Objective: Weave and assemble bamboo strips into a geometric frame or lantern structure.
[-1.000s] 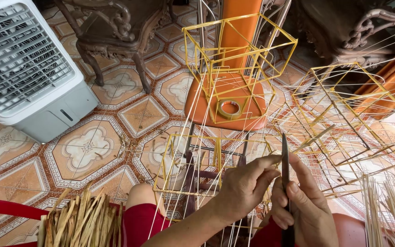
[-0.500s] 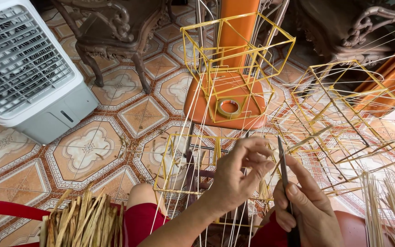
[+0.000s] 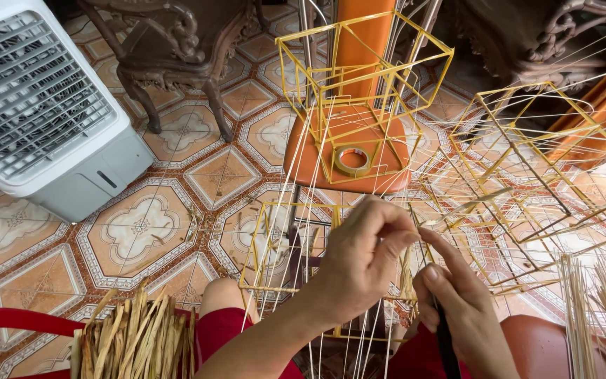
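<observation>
The left hand (image 3: 359,263) is pinching thin strands at the yellow stick frame (image 3: 282,245) over the lap; the right hand (image 3: 461,309) is gripping a dark tool (image 3: 445,344). Tugging risks snapping strands or warping the frame.

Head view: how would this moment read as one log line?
left hand: pinching thin sticks | right hand: gripping dark tool | yellow stick frame: under hands | tape roll: on orange stool

Patterned tile floor (image 3: 142,231), white fan (image 3: 36,105), chair (image 3: 170,49)
</observation>
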